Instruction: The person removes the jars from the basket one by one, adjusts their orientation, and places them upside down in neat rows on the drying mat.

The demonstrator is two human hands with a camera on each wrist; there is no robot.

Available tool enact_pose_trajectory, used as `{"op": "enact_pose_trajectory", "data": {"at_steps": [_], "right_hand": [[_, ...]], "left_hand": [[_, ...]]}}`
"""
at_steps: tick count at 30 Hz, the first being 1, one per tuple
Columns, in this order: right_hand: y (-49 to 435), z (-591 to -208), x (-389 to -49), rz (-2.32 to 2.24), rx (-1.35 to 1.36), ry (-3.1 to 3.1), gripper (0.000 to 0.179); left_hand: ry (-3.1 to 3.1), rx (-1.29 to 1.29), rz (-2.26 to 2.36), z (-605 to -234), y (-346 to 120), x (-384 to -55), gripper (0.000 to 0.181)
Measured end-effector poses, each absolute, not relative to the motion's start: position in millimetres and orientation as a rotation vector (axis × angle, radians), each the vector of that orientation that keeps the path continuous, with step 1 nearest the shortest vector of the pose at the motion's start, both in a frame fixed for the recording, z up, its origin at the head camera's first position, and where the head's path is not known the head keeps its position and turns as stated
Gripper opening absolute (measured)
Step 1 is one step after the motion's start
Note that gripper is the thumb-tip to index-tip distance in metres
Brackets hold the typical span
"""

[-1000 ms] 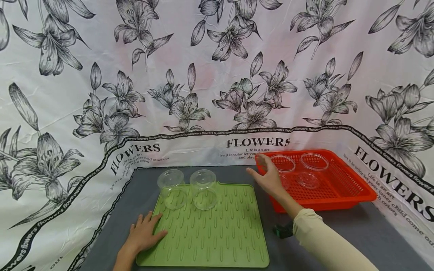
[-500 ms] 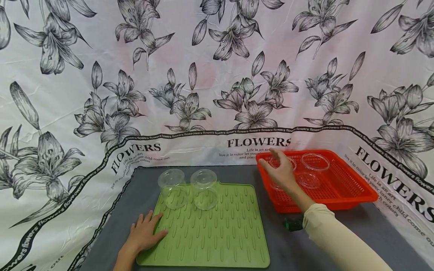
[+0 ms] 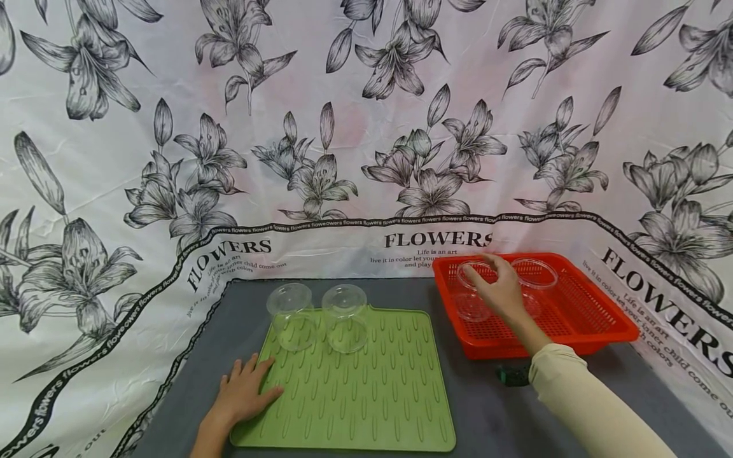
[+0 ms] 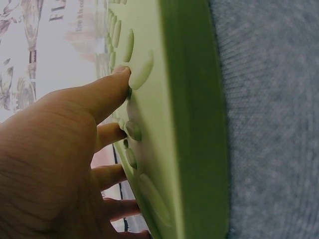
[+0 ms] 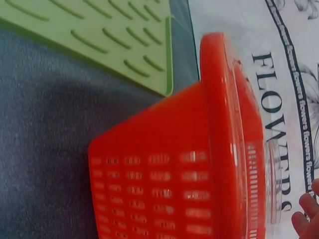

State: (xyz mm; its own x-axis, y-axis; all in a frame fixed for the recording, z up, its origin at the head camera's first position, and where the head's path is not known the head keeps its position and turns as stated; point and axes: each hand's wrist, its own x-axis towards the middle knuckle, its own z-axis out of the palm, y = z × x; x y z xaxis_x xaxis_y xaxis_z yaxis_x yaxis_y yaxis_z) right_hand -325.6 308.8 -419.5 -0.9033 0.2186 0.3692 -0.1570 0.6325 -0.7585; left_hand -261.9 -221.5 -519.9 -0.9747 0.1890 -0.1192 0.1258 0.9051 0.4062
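My left hand [image 3: 243, 394] rests with spread fingers on the left edge of a green ridged mat [image 3: 366, 394]; the left wrist view shows its thumb [image 4: 107, 92] touching the surface. Two clear plastic cups [image 3: 293, 331] stand side by side at the mat's far left. Over a red perforated basket [image 3: 590, 334], my right hand [image 3: 505, 294] hovers with parted fingers beside the left of two clear cups [image 3: 473, 309] in it. In the right wrist view, fingertips appear at the lower right, apart from a cup rim [image 5: 273, 181]. The other basket cup [image 3: 537, 273] is partly covered by the hand.
The mat and basket lie on a grey table [image 3: 481, 420], with a strip of tabletop between them. A white floral curtain [image 3: 321, 254] hangs behind and along the sides. A small dark device [image 3: 513, 376] sits under the right wrist.
My right hand has moved rightward from the basket's left rim to over the basket, beside the left cup there. The left hand and the mat's cups have stayed in place.
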Motion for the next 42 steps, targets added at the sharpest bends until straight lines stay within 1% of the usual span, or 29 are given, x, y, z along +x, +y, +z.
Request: {"op": "enact_pose_trajectory", "data": {"at_steps": [10,16,24,42], "right_hand": [[320,-423,-327,1.113,-0.078,-2.495,0.084],[323,-424,-328,1.073,-0.133,-2.553,0.092],[325,-429,-328,1.001,-0.195,-2.595,0.097],[331,-432,-332,1.006,-0.275,-2.714,0.116]], "left_hand": [[2.919,0.236,0.618,-516,-219,-259,0.075],[2.92,0.234,0.621,-516,-219,-259,0.075],[2.917,0.231,0.633,-518,-221,-260,0.076],[2.911,0.229,0.614,-518,-220,-261,0.077]]}}
